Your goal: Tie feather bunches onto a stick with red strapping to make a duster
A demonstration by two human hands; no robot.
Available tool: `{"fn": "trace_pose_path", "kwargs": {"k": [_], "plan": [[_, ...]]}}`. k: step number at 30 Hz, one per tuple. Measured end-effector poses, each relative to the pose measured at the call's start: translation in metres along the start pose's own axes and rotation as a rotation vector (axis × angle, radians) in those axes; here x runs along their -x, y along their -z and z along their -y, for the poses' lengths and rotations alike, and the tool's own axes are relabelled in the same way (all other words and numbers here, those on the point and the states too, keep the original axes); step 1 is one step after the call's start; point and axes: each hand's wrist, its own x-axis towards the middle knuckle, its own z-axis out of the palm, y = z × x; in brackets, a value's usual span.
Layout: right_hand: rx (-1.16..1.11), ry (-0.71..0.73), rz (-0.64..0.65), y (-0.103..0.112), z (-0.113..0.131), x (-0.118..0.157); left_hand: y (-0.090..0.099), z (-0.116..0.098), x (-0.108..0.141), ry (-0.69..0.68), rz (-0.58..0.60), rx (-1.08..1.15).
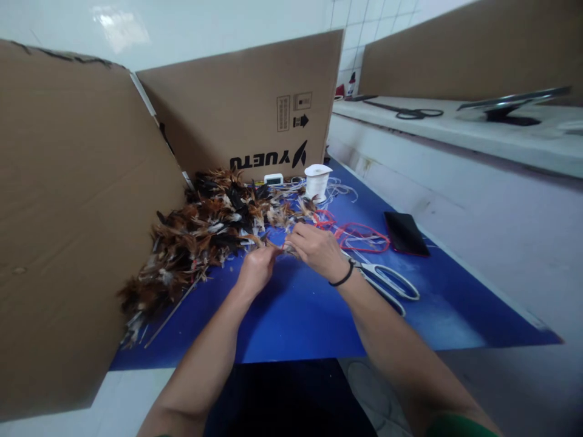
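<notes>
Over the middle of the blue table (300,328), my left hand (255,270) is closed in a pinch, with a thin bit of red cord showing at its fingertips. Close beside it, my right hand (321,250), with a black band on the wrist, pinches a small tuft of feathers (291,247). The fingers hide most of what lies between the hands. A big heap of brown and black feathers (204,224) spreads to the left and behind them. White-handled scissors (387,280) lie partly behind my right wrist.
Loops of red cord (364,237) and a black phone-like slab (405,233) lie to the right. A white spool (317,183) and a small white display device (273,179) stand behind. Cardboard walls (246,109) enclose the left and back. A ledge (483,130) holds black scissors (416,113).
</notes>
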Motion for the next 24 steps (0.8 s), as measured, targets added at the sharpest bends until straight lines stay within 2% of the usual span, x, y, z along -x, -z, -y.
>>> {"fn": "trace_pose_path", "kwargs": {"k": [3, 7, 11, 14, 20, 24], "plan": [[-0.195, -0.015, 0.070, 0.007, -0.009, -0.011, 0.008, -0.005, -0.004, -0.022, 0.009, 0.130], [-0.713, -0.091, 0.148, 0.013, -0.023, -0.025, 0.025, -0.020, -0.011, 0.096, 0.060, 0.407], [-1.134, -0.376, 0.174, 0.002, -0.019, -0.024, 0.041, -0.030, -0.019, 0.312, 0.109, 0.719], [-1.334, -0.595, 0.065, -0.016, 0.000, -0.019, 0.046, -0.027, -0.022, 0.432, 0.078, 0.856], [-1.369, -0.783, -0.068, -0.042, 0.036, -0.016, 0.030, -0.003, -0.013, 0.617, -0.145, 0.918], [-1.204, -0.771, -0.068, -0.048, 0.040, -0.011, 0.016, 0.006, -0.003, 0.653, -0.201, 0.833]]}}
